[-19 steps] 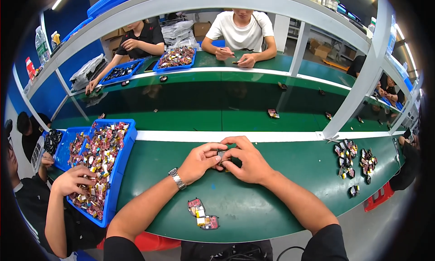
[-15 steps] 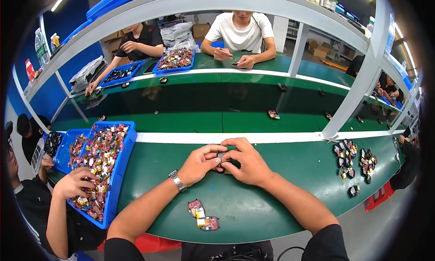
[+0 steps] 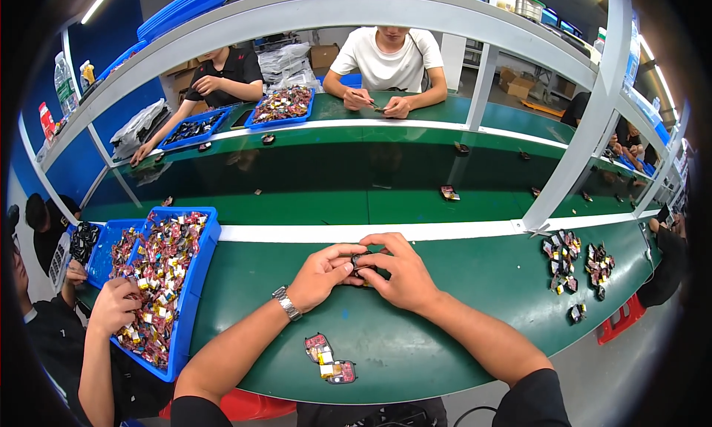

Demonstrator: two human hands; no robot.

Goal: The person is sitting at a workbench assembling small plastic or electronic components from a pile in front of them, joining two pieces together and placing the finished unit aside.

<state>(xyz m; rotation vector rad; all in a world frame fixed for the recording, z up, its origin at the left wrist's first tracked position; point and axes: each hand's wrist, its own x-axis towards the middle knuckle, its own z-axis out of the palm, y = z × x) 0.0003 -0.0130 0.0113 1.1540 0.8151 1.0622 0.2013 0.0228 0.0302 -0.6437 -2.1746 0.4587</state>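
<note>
Both my hands meet over the green bench, fingers closed round one small black part. My left hand (image 3: pixel 324 276), with a metal watch at the wrist, grips it from the left. From the other side my right hand (image 3: pixel 400 273) pinches the same small black part (image 3: pixel 358 262); fingers cover most of it, so its exact kind is hidden. Nearer me on the bench lie two small red circuit boards (image 3: pixel 319 347) in black frames, joined by a yellow and white piece.
A blue tray (image 3: pixel 212 238) heaped with circuit-board pieces stands at left, a co-worker's hand (image 3: pixel 115 305) in it. Clusters of similar pieces (image 3: pixel 562 258) lie at right. Beyond the white rail (image 3: pixel 297 233), scattered pieces sit on a green strip. A grey post (image 3: pixel 571 149) rises at right.
My hands stay together on the black part, fingers shifting slightly around it. The co-worker's hand at the blue tray has drawn a little lower and left. The whole view has shifted slightly.
</note>
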